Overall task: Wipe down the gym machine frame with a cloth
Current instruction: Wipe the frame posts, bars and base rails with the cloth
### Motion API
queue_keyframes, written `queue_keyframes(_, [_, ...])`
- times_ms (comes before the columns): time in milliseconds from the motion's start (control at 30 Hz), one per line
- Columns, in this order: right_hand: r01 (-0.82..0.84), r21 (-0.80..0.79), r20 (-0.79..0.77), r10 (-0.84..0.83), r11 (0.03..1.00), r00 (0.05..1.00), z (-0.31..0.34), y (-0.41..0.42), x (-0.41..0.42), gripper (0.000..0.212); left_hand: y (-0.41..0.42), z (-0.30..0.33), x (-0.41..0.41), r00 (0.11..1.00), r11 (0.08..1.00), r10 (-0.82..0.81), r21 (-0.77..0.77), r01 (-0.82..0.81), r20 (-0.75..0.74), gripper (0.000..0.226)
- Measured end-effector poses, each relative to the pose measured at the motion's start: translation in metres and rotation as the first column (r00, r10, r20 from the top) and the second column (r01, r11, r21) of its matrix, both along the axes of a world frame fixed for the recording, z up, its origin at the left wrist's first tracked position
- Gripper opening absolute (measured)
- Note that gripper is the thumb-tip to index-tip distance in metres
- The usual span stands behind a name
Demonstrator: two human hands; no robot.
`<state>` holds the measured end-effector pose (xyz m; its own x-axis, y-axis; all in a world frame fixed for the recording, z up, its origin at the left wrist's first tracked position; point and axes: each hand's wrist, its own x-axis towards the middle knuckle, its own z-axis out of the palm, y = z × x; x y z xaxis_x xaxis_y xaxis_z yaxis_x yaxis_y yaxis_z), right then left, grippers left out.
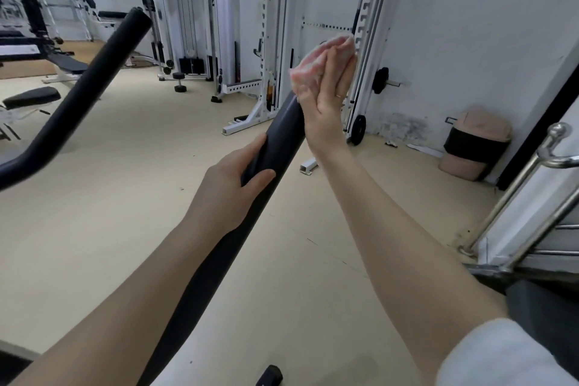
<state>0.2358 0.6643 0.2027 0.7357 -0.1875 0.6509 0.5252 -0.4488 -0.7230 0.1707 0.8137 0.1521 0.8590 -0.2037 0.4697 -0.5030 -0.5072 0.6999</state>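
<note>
A dark padded handle bar (282,138) of the gym machine rises from the bottom centre up towards the middle of the view. My left hand (233,188) grips the bar about halfway up, thumb over its front. At the bar's top end a pink cloth (308,67) is bunched over the tip. My right hand (329,94) presses the cloth against the bar's end with straight fingers lying flat over it. A second dark handle bar (94,78) slants across the left.
White weight racks and cable machines (272,41) stand along the far wall. A pink bin with a black bag (473,144) sits by the right wall. Chrome rails (532,185) are at the right edge. Benches (31,97) stand at the left on the beige floor.
</note>
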Motion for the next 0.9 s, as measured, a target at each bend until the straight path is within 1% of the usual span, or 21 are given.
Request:
queue_keyframes(67, [-0.089, -0.034, 0.039, 0.090, 0.995, 0.995, -0.035, 0.013, -0.015, 0.071, -0.002, -0.004, -0.007, 0.999, 0.999, 0.014, 0.036, -0.016, 0.053, 0.057])
queue_keyframes(100, [-0.160, -0.019, 0.028, 0.160, 0.987, 0.987, -0.057, 0.025, -0.029, 0.070, 0.001, -0.008, -0.011, 0.995, 0.999, 0.013, 0.042, -0.017, 0.094, 0.055])
queue_keyframes(133, [-0.247, 0.033, -0.010, 0.248, 0.968, 0.969, -0.083, 0.039, -0.044, 0.070, 0.006, -0.014, -0.016, 0.991, 0.999, 0.005, 0.051, -0.012, 0.132, 0.051])
queue_keyframes(167, [-0.326, 0.118, -0.052, 0.333, 0.938, 0.941, -0.104, 0.053, -0.062, 0.072, 0.013, -0.022, -0.023, 0.989, 0.996, -0.004, 0.085, -0.009, 0.147, 0.047])
queue_keyframes(233, [-0.435, 0.242, -0.133, 0.474, 0.867, 0.870, -0.133, 0.071, -0.089, 0.076, 0.030, -0.045, -0.044, 0.990, 0.983, -0.009, 0.183, -0.017, 0.143, 0.051])
queue_keyframes(300, [-0.437, 0.235, -0.173, 0.480, 0.868, 0.860, -0.137, 0.067, -0.097, 0.078, 0.050, -0.064, -0.068, 0.994, 0.980, 0.039, 0.189, -0.057, 0.099, 0.054])
queue_keyframes(333, [-0.429, 0.239, -0.179, 0.474, 0.871, 0.862, -0.135, 0.064, -0.094, 0.076, 0.060, -0.072, -0.080, 0.994, 0.975, 0.083, 0.202, -0.095, 0.064, 0.057])
queue_keyframes(367, [-0.402, 0.270, -0.180, 0.457, 0.875, 0.871, -0.128, 0.064, -0.094, 0.072, 0.069, -0.078, -0.090, 0.989, 0.959, 0.144, 0.244, -0.146, 0.028, 0.061])
queue_keyframes(433, [-0.335, 0.359, -0.144, 0.407, 0.871, 0.902, -0.121, 0.074, -0.098, 0.070, 0.091, -0.089, -0.110, 0.966, 0.891, 0.258, 0.390, -0.232, -0.014, 0.061])
queue_keyframes(467, [-0.315, 0.353, -0.125, 0.378, 0.881, 0.917, -0.126, 0.084, -0.103, 0.072, 0.102, -0.094, -0.119, 0.955, 0.849, 0.295, 0.467, -0.246, -0.032, 0.060])
queue_keyframes(500, [-0.292, 0.288, -0.125, 0.339, 0.912, 0.933, -0.139, 0.097, -0.111, 0.076, 0.114, -0.102, -0.127, 0.948, 0.803, 0.314, 0.545, -0.240, -0.046, 0.060])
queue_keyframes(533, [-0.261, 0.171, -0.139, 0.286, 0.950, 0.948, -0.158, 0.110, -0.120, 0.080, 0.127, -0.111, -0.136, 0.944, 0.760, 0.329, 0.604, -0.240, -0.038, 0.061])
queue_keyframes(567, [-0.210, -0.004, -0.150, 0.207, 0.978, 0.967, -0.179, 0.122, -0.134, 0.080, 0.139, -0.118, -0.147, 0.938, 0.721, 0.345, 0.646, -0.250, -0.023, 0.062])
queue_keyframes(600, [-0.144, -0.234, -0.131, 0.116, 0.962, 0.985, -0.201, 0.129, -0.147, 0.078, 0.150, -0.121, -0.157, 0.932, 0.694, 0.362, 0.676, -0.246, -0.032, 0.063])
queue_keyframes(633, [-0.081, -0.462, -0.068, 0.056, 0.883, 0.996, -0.223, 0.131, -0.158, 0.073, 0.159, -0.121, -0.166, 0.919, 0.672, 0.392, 0.696, -0.252, -0.046, 0.065])
queue_keyframes(667, [-0.037, -0.637, 0.006, 0.053, 0.770, 0.999, -0.243, 0.129, -0.167, 0.070, 0.165, -0.120, -0.176, 0.901, 0.644, 0.427, 0.724, -0.245, -0.075, 0.067])
queue_keyframes(700, [-0.030, -0.730, 0.047, 0.094, 0.683, 0.994, -0.257, 0.129, -0.175, 0.067, 0.170, -0.121, -0.184, 0.885, 0.617, 0.456, 0.751, -0.235, -0.098, 0.070])
queue_keyframes(733, [-0.053, -0.762, 0.055, 0.145, 0.645, 0.988, -0.266, 0.133, -0.181, 0.064, 0.175, -0.123, -0.190, 0.875, 0.594, 0.476, 0.766, -0.245, -0.089, 0.071])
queue_keyframes(800, [-0.118, -0.777, 0.059, 0.258, 0.619, 0.964, -0.267, 0.151, -0.190, 0.060, 0.180, -0.126, -0.203, 0.854, 0.556, 0.515, 0.787, -0.268, -0.073, 0.067])
queue_keyframes(867, [-0.159, -0.813, 0.076, 0.373, 0.560, 0.925, -0.260, 0.172, -0.199, 0.052, 0.184, -0.127, -0.211, 0.832, 0.553, 0.552, 0.774, -0.309, -0.062, 0.053])
queue_keyframes(900, [-0.168, -0.840, 0.082, 0.428, 0.515, 0.900, -0.256, 0.173, -0.200, 0.049, 0.186, -0.125, -0.214, 0.818, 0.539, 0.572, 0.780, -0.316, -0.063, 0.046])
